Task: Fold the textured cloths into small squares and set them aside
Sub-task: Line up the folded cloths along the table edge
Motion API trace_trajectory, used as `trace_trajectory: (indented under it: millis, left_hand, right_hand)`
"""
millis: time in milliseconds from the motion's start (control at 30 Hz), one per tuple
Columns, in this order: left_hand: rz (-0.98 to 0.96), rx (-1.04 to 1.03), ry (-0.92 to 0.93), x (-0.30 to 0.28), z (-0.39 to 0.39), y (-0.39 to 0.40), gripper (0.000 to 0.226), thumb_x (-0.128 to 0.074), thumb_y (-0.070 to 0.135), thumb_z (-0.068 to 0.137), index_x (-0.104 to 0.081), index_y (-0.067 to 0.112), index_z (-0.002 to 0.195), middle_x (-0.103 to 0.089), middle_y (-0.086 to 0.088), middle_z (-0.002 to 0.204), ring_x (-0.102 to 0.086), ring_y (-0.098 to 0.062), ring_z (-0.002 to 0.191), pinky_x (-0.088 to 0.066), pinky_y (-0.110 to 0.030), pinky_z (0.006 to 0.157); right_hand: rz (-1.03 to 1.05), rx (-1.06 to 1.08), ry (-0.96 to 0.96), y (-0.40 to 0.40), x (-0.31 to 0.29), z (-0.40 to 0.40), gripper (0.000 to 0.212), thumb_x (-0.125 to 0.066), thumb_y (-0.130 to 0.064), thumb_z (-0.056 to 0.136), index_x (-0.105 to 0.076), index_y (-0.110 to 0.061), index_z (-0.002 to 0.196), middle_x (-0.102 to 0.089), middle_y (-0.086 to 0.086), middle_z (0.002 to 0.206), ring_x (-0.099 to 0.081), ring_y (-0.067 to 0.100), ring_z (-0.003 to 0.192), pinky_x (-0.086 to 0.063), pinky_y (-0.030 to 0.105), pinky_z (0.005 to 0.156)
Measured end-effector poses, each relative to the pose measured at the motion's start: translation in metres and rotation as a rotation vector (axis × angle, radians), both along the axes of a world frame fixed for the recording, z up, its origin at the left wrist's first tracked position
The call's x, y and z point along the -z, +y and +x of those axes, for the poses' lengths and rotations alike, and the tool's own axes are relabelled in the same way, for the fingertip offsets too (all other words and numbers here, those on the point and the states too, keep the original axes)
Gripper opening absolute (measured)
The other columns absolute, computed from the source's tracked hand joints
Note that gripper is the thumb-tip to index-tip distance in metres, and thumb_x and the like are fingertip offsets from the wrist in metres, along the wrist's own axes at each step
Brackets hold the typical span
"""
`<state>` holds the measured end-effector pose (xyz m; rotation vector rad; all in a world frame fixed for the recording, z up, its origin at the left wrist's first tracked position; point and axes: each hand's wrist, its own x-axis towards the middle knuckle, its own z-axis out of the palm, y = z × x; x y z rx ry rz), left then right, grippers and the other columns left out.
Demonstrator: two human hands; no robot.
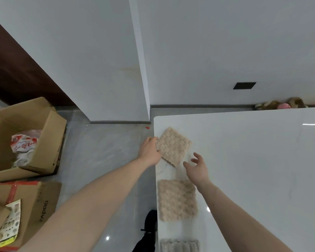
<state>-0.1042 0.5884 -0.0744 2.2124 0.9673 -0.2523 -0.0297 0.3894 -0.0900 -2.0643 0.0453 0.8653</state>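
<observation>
The left hand (150, 150) holds the left edge of a beige folded cloth (173, 146) near the middle of the frame, with its fingers curled onto that edge. The right hand (196, 168) hangs just beside the lower right of this cloth. Its fingers are spread and loose, and it holds nothing.

This cloth is already a small square. It lies tilted like a diamond at the far left corner of the white table (253, 160). It looks like the job now is to put it down in its place. To do that well, the left hand should lay it flat and let go gently, so the layers do not slide open. The right hand could pat it down. It sits very near the table edge, so it could slip off if pushed left.

Below it in the frame lies a second beige cloth (177, 200), folded square and flat, a bit apart from the first. At the bottom edge of the frame a grey cloth (179, 245) peeks in. All three run in a line down the left side of the table. Nothing on the table blocks the hands.

On the floor at the left of the frame stand an open cardboard box (35, 135) with bags inside and a taped box (31, 206). A black shoe (150, 222) shows by the table edge.
</observation>
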Motion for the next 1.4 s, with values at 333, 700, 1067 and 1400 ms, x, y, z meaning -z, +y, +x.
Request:
trace_trajectory:
  millis: [333,700,1067,1400]
  left_hand:
    - [-0.255,-0.099,-0.003,0.027,0.036,0.023,0.054,-0.065,0.031,0.091,-0.048,0.025,0.143,-0.062,0.0,0.132,-0.062,-0.023,0.112,-0.046,-0.026,0.088]
    - [-0.322,-0.216,-0.264,0.02,0.022,0.015,0.022,-0.079,0.012,0.081,-0.064,0.019,0.095,-0.064,0.008,0.091,-0.063,-0.015,0.087,-0.044,-0.014,0.069]
    - [-0.158,-0.187,-0.097,0.038,-0.003,0.005,0.053,-0.073,0.037,0.088,-0.044,0.021,0.129,-0.048,0.002,0.125,-0.059,-0.018,0.1,-0.053,-0.032,0.088]
    - [-0.05,-0.043,-0.15,0.031,0.005,0.001,0.05,-0.062,0.019,0.088,-0.047,0.02,0.136,-0.043,0.0,0.138,-0.054,-0.019,0.117,-0.049,-0.035,0.099]
  right_hand:
    - [-0.006,0.085,-0.007,0.038,0.02,0.019,0.078,-0.067,-0.034,0.087,-0.031,-0.028,0.156,-0.059,-0.004,0.13,-0.067,0.024,0.109,-0.056,0.048,0.098]
    - [-0.009,0.133,-0.113,0.063,-0.002,0.041,0.049,-0.059,-0.018,0.089,-0.05,-0.025,0.137,-0.063,-0.007,0.104,-0.068,0.017,0.09,-0.059,0.036,0.067]
    - [-0.205,-0.183,-0.316,0.058,0.007,0.03,0.059,-0.054,-0.019,0.093,-0.04,-0.026,0.15,-0.047,0.008,0.142,-0.051,0.032,0.125,-0.045,0.047,0.106]
    - [-0.156,-0.21,-0.298,0.057,0.009,0.035,0.069,-0.055,-0.011,0.088,-0.039,-0.025,0.153,-0.045,0.007,0.146,-0.053,0.03,0.126,-0.044,0.047,0.109]
